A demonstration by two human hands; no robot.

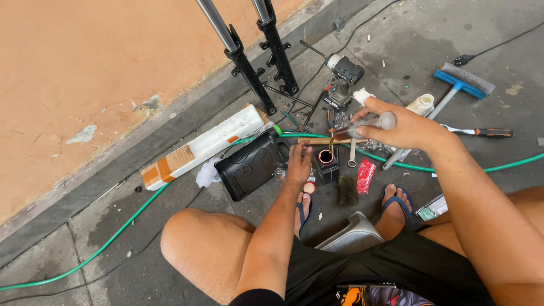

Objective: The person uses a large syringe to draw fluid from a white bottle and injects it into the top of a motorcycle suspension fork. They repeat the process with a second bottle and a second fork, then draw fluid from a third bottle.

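Right hand (405,127): raised over the floor work area, its grip clamped round a grey cylindrical part (368,123).
Grey cylindrical part: long axis ran roughly nine o'clock to three o'clock, tilted, its lower end toward nine o'clock and its rounded end toward three o'clock.
Liquid: a thin brownish stream (330,145) fell from the part's lower end.
Small black container (326,163): stood upright on the concrete floor (396,51), its round red-rimmed mouth open, lying at about seven o'clock from the right hand and directly below the stream.
Left hand (298,164): rested at nine o'clock of the container, fingers curled at its side; whether the grip was fully clamped on it could not be told. This was the hand nearer the container.
Key relation: the part's pouring end sat straight above the container mouth, apart from it.
Surroundings: black plastic case (252,165) at nine o'clock of the left hand; green hose (453,168) behind the container; two fork tubes (249,56) leaning at twelve o'clock; a power drill (343,79) at one o'clock; a small red cap (309,187) beside the left foot.
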